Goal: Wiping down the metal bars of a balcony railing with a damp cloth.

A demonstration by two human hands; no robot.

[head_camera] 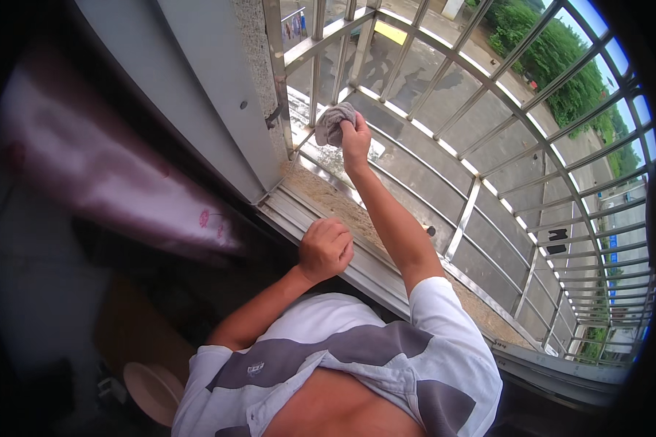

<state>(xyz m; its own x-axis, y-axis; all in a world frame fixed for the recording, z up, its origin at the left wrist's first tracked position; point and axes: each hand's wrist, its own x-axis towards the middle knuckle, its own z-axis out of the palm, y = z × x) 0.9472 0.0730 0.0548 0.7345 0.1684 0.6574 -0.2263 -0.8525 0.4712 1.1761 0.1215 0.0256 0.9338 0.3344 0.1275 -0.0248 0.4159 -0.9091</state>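
Note:
My right hand is stretched out past the window sill, its fingers closed on a bunched grey cloth. The cloth is beside the metal bars of the window cage, near its corner by the wall; whether it touches a bar I cannot tell. Nearer to my body, my left hand is curled into a loose fist over the metal window track. Nothing shows in it, though its palm side is hidden.
A rough, sandy ledge runs outside the track. A light window frame panel stands at left, beside a pinkish patterned curtain. Indoors, a pale round basin sits low at left. A short pipe end lies near my right forearm.

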